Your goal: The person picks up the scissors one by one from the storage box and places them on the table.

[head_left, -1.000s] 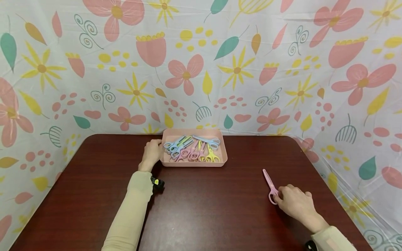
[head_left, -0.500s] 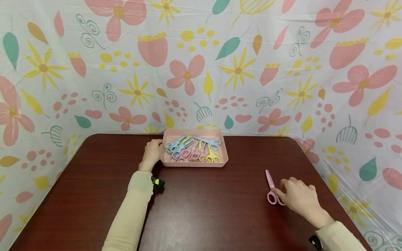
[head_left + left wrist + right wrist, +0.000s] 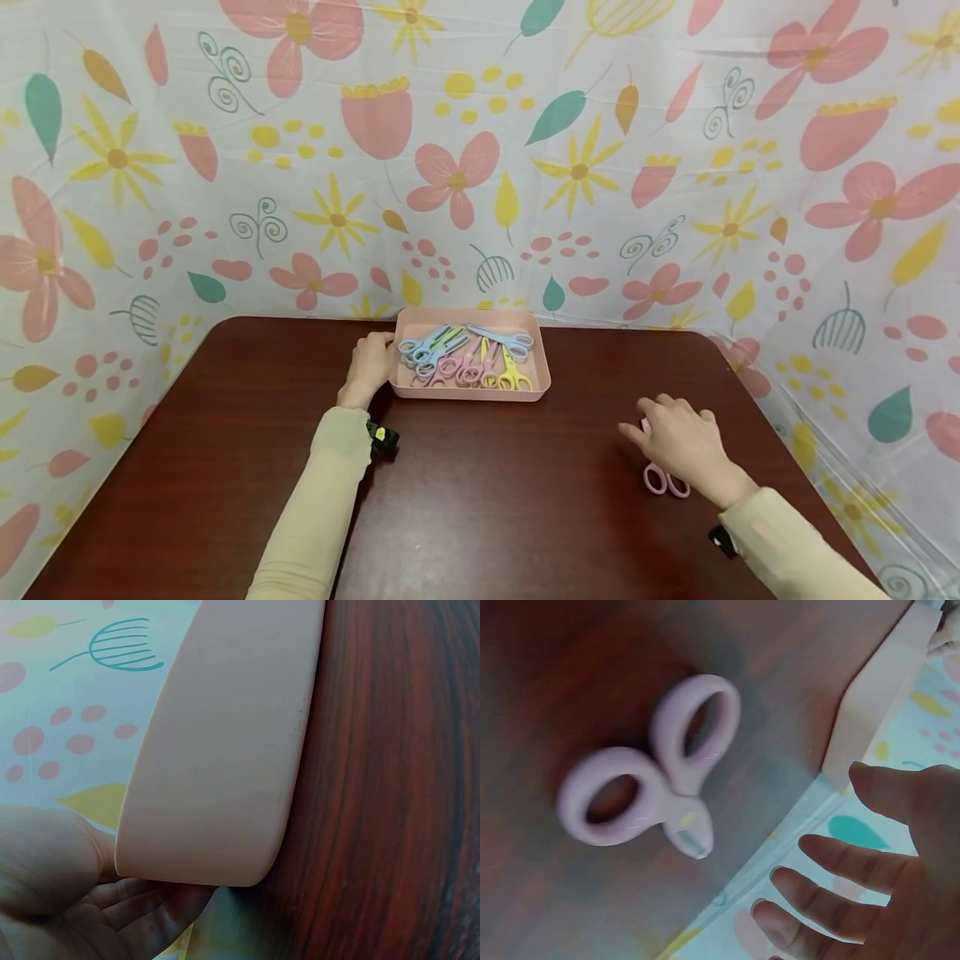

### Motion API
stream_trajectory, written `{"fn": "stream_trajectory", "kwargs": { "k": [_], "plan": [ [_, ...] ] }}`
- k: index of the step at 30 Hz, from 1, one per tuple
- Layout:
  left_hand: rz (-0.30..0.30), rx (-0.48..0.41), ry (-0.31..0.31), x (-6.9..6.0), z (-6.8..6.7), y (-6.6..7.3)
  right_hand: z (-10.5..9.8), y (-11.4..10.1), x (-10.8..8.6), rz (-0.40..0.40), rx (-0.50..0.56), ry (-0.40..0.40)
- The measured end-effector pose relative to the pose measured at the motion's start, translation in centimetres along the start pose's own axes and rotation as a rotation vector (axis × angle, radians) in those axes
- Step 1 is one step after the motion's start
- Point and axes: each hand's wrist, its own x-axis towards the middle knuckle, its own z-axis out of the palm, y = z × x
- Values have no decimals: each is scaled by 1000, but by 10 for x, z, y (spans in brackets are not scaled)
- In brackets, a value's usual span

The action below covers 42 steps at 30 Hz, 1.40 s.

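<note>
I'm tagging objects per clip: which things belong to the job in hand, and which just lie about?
Job:
pink plastic scissors, below right fingers
pale pink rectangular tray, by left fingers
blue, yellow and pink scissors inside it

Setting only:
dark brown wooden table
white floral cloth backdrop

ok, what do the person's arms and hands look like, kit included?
Both arms: long pale beige sleeves, the left and right both plain, no pattern I can make out. Left hand and right hand are ungloved. Small black wrist devices: left one has a yellow-green mark, right one a small pale spot. No cables visible.
</note>
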Motion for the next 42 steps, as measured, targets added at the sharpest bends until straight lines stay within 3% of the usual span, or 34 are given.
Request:
{"fn": "stream_trajectory", "kwargs": {
  "k": [8,21,27,33,42],
  "plan": [
    [-5,4,4,0,-1,-1,-1,-24,40,-55,-24,24],
    [-11,17,5,0,-6,-1,6,-78,112,-44,45,-52],
    [-38,20,-3,1,-4,-1,9,-86,142,-91,93,-43],
    [-32,13,6,1,-2,-2,16,-87,169,-141,117,-94],
    [-14,2,6,1,1,0,30,-83,191,-167,127,-127]
  ]
}}
